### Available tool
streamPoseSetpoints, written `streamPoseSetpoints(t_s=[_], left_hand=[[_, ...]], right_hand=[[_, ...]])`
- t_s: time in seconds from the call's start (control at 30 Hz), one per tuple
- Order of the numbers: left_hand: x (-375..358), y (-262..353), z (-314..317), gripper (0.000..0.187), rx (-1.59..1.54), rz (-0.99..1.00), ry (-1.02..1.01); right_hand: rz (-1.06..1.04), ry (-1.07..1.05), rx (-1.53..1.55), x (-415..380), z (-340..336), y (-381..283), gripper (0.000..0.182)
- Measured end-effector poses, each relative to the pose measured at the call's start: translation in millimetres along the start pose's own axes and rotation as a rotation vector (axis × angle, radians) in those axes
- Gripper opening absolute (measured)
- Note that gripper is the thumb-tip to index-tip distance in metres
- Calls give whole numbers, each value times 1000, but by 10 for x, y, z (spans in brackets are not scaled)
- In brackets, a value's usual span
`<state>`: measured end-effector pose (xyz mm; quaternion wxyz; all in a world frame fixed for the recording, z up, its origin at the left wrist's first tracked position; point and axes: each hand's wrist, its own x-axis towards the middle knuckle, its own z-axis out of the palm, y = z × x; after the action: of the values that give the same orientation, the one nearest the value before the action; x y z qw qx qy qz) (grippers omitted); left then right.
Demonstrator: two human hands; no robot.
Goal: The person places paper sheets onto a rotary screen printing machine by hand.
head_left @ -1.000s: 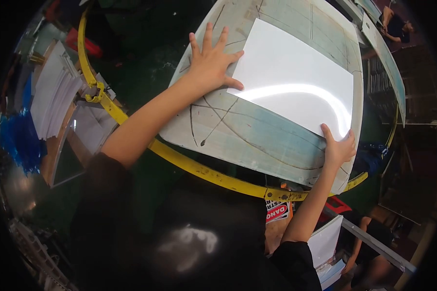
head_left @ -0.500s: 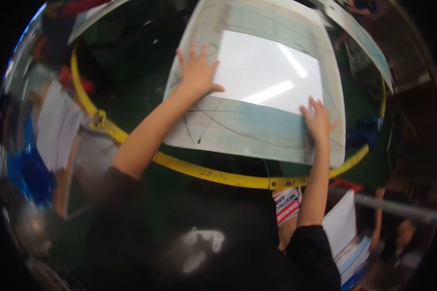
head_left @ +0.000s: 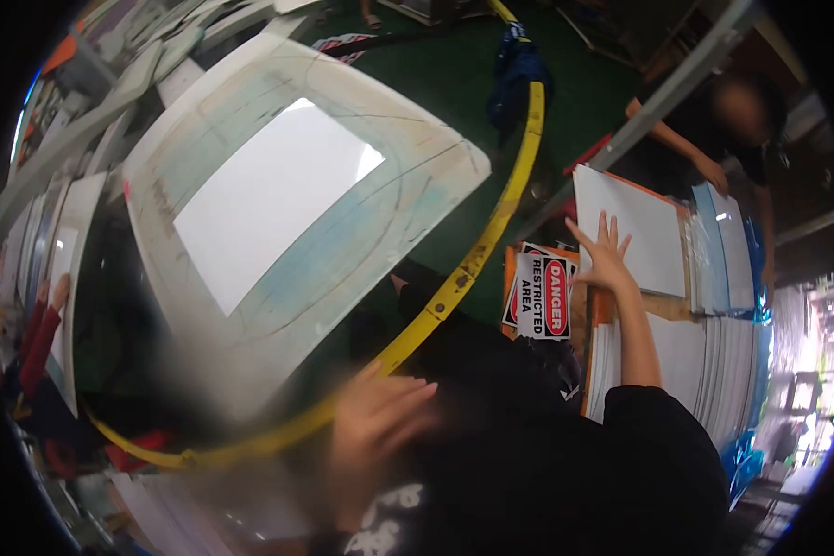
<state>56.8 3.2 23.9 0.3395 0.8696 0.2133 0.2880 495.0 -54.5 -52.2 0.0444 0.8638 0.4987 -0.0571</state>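
My right hand [head_left: 607,259] reaches over a stack of white sheets [head_left: 632,218] on the right, its fingers spread and nothing in them. Just left of it lie "Danger Restricted Area" signs [head_left: 545,295]. Near my body, my left hand [head_left: 380,417] is smeared by motion beside the yellow ring rail [head_left: 403,347]. Its fingers look stretched out, holding nothing visible. A glossy white sheet [head_left: 273,199] rests on the worn, pale board [head_left: 394,246] at upper left, away from both hands.
More stacked sheets [head_left: 676,366] stand below my right forearm. A co-worker's hand [head_left: 711,174] touches a bluish stack [head_left: 721,236] at far right. Another person's hand [head_left: 60,292] is on a panel [head_left: 83,222] at far left. A metal bar [head_left: 676,97] crosses the upper right.
Both my hands have left the board and the white sheet. My right hand has moved over to the stack at right; my left has drawn back toward my body. The view has turned right.
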Motion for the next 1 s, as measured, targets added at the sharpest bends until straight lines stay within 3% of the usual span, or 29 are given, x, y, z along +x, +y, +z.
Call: streamPoseSetpoints(t_s=[0.07, 0.1, 0.43, 0.53, 0.63, 0.73, 0.8, 0.93, 1.0], left_hand=[[-3, 117, 34, 38, -59, -61, -28], [15, 148, 29, 41, -54, -55, -52], [224, 357, 187, 50, 109, 24, -91], [282, 430, 260, 48, 90, 27, -106], [331, 424, 357, 43, 56, 38, -124], [497, 477, 471, 37, -43, 32, -190], [633, 482, 664, 48, -127, 16, -243], [1016, 711, 922, 64, -458, -59, -495], [1169, 888, 948, 67, -534, 21, -481]], right_hand=[[-17, -214, -88, -87, 136, 352, 120], [-27, -252, -61, -92, 173, 438, 116], [-173, -138, 181, -166, 47, 749, 83], [-65, 16, 355, -352, -131, 646, 69], [-150, 346, 223, -406, 97, 854, 55], [-204, 859, 101, -574, -27, 786, 47], [-209, 1096, 40, -747, -272, 593, 40], [-140, 1326, -62, -1140, -474, 387, 25], [-155, 1504, -67, -1170, -517, 277, 18]])
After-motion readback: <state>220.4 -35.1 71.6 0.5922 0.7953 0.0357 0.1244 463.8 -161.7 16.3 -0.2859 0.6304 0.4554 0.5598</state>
